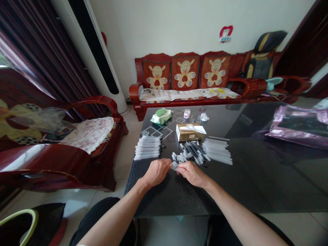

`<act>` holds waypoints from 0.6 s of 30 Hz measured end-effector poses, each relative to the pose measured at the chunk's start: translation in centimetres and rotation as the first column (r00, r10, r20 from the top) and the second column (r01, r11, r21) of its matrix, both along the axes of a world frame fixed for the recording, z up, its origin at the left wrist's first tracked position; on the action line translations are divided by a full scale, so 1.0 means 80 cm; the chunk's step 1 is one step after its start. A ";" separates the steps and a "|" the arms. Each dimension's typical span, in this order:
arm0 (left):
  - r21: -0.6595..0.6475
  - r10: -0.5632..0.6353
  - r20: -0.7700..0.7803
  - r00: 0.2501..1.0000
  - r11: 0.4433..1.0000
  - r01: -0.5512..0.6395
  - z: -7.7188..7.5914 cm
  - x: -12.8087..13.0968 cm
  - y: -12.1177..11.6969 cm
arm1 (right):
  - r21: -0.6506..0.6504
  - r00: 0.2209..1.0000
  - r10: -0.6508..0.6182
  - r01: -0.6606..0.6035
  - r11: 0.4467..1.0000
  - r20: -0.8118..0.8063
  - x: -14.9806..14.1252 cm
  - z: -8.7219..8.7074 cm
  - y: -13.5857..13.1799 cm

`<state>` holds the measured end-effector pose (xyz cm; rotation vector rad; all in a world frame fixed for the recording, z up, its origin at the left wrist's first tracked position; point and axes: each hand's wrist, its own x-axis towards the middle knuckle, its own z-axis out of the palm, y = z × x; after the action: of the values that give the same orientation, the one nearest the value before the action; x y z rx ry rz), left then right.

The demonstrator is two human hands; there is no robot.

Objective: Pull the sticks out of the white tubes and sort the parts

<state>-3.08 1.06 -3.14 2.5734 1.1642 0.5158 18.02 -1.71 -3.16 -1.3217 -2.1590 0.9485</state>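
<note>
Over the near part of the dark table, my left hand and my right hand are close together, fingertips pinched. Between them is a small translucent pen part that both hands seem to grip; its exact shape is too small to tell. Just beyond lies a loose heap of whitish pen caps. Black pen refills are piled beside the caps. To the right, translucent pen barrels lie in a row. On the left, a stack of pens with dark ends lies side by side.
A gold tissue box stands behind the refills. Farther back are a green wipes pack, a small white-pink jar and a crumpled white item. A purple plastic package lies at the table's right. Wooden sofas surround the table.
</note>
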 end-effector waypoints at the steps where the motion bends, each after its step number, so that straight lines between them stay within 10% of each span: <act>1: 0.002 0.059 -0.007 0.998 0.998 -0.059 -0.001 -0.008 0.007 | 0.106 0.995 -0.032 0.022 0.994 0.093 0.006 0.003 0.001; 5: -0.108 0.322 0.099 0.942 0.944 -0.312 0.001 -0.037 0.031 | 0.380 0.921 -0.279 0.164 0.910 0.272 0.045 0.013 0.005; 18: -0.317 0.252 0.291 0.923 0.935 -0.156 -0.042 0.018 0.018 | 0.563 0.647 -0.723 0.513 0.649 0.244 0.179 0.011 0.044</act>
<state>-1.64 2.50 -6.48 2.0352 1.2868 0.7286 32.35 1.84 -2.27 -1.9763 -1.7645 -0.1732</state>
